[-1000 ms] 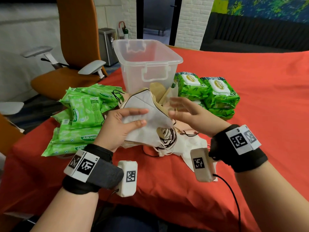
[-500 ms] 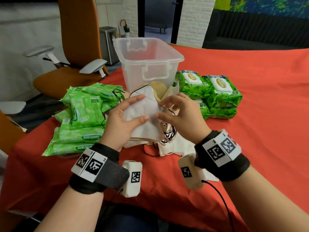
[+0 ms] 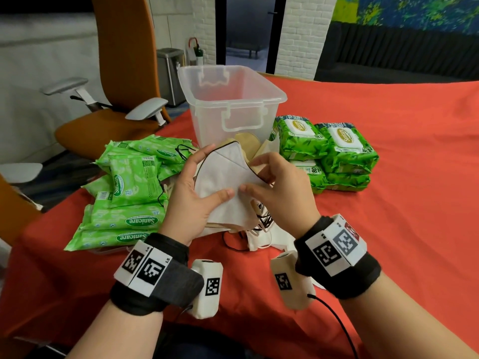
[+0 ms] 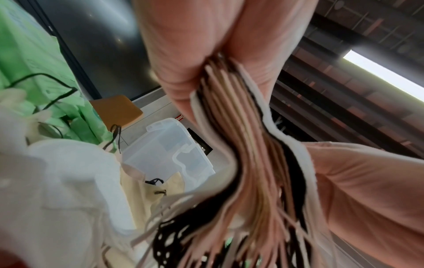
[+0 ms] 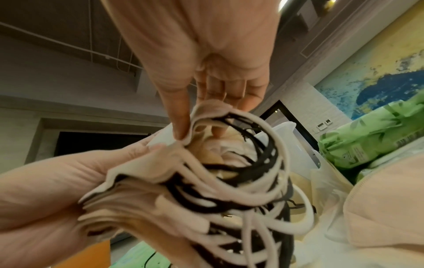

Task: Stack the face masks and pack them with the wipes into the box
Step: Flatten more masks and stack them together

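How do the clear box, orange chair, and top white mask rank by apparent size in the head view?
1. orange chair, largest, though partly cropped.
2. clear box.
3. top white mask, smallest; it sits nearer the camera, so its true size is smaller still.

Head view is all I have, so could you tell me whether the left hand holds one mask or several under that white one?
Observer: Several. The left wrist view shows the left hand gripping a stack of masks edge-on, with beige and black layers between white ones.
Operator: Thank you. What is the right hand doing?
Observer: In its wrist view the right hand pinches a corner of that stack between thumb and fingers.
Operator: Are the ear loops tidy?
Observer: No, the white and black ear loops hang tangled.
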A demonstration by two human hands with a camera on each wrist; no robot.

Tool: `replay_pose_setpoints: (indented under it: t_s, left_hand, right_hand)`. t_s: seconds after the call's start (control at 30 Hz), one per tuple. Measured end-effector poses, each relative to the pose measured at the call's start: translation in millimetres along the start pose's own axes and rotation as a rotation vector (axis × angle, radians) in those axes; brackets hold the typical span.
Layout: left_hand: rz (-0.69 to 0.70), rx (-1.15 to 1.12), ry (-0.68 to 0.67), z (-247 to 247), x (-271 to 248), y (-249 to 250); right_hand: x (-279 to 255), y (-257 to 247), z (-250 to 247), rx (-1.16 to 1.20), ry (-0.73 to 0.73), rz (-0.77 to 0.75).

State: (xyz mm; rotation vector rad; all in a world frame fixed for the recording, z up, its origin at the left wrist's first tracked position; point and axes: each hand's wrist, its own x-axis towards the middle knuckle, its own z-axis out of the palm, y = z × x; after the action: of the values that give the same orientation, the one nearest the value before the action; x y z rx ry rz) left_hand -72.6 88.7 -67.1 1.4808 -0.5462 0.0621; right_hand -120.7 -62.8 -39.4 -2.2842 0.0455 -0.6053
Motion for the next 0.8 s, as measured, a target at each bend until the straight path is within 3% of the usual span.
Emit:
replay_pose_setpoints:
  t_s: [0.27, 0.53, 0.63, 0.8]
  left_hand:
    - [-0.074, -0.027, 0.018, 3, -2, 1]
    - [-0.083, -0.054, -0.021, 6, -2, 2]
    - [-0.079, -0.057, -0.026, 6, -3, 3]
    - [-0.045, -0.044, 0.010, 4, -2, 2]
  right_hand:
    - [10, 1, -5, 0.243, -0.198, 0.069]
    - [25, 5, -17, 0.185, -0.361, 0.151]
    - [27, 6, -17, 0.122, -0.354, 0.174]
    - [19, 5, -14, -0.151, -0.164, 0.148]
